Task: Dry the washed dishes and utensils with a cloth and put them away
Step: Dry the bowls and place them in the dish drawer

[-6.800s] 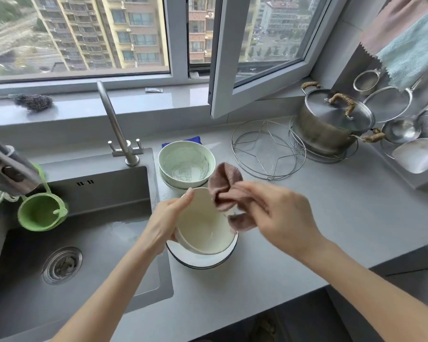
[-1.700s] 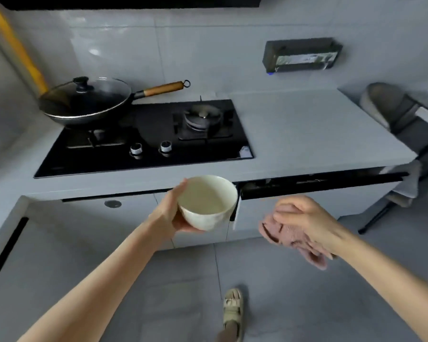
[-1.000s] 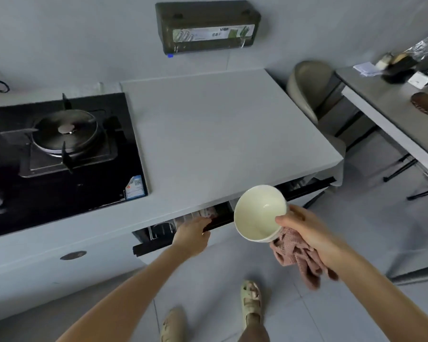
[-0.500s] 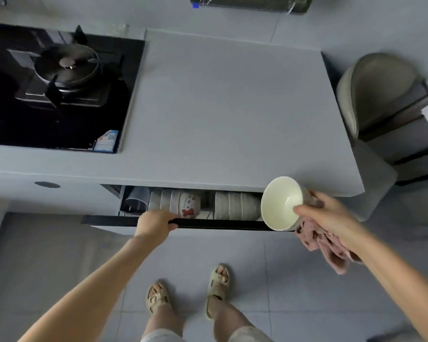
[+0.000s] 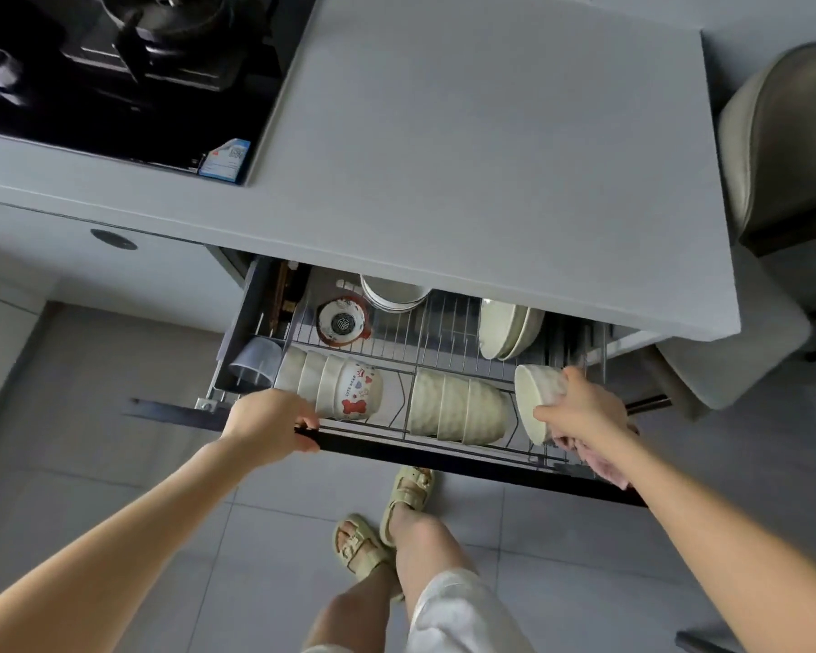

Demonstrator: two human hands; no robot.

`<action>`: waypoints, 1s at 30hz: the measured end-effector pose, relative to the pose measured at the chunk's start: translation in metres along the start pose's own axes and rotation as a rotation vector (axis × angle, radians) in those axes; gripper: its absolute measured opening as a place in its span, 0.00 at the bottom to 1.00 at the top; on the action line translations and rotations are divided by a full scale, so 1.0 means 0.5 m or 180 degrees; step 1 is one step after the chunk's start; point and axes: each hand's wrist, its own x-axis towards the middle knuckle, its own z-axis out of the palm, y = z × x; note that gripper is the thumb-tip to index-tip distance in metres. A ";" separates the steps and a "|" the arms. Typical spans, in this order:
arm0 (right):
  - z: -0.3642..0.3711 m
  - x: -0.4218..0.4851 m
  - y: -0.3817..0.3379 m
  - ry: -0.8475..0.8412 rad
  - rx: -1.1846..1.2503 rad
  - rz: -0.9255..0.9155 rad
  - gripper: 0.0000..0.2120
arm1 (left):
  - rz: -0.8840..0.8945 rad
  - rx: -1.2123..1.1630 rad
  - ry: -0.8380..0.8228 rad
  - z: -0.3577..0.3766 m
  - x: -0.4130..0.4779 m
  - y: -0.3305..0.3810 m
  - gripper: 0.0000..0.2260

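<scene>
One bowl in right hand; left hand grips drawer.

Pink cloth mostly behind right hand

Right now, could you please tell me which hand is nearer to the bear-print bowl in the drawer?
Left. The left hand grips the drawer front right beside the bear-print bowl; the right hand holds a cream bowl beyond the ribbed bowl stack, farther right.
</scene>
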 end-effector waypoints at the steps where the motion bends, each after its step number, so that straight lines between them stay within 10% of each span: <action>1: 0.022 0.007 0.004 -0.0031 0.0023 0.0041 0.32 | 0.0007 0.0100 -0.0073 0.001 -0.005 0.003 0.17; 18: 0.285 0.071 0.010 -0.0952 0.0913 0.0621 0.41 | -0.0478 -0.1767 0.0415 0.047 0.018 0.126 0.13; 30: 0.207 0.011 0.007 -0.1195 0.0405 0.0108 0.47 | -0.0767 -0.1908 0.0415 0.069 -0.017 0.120 0.13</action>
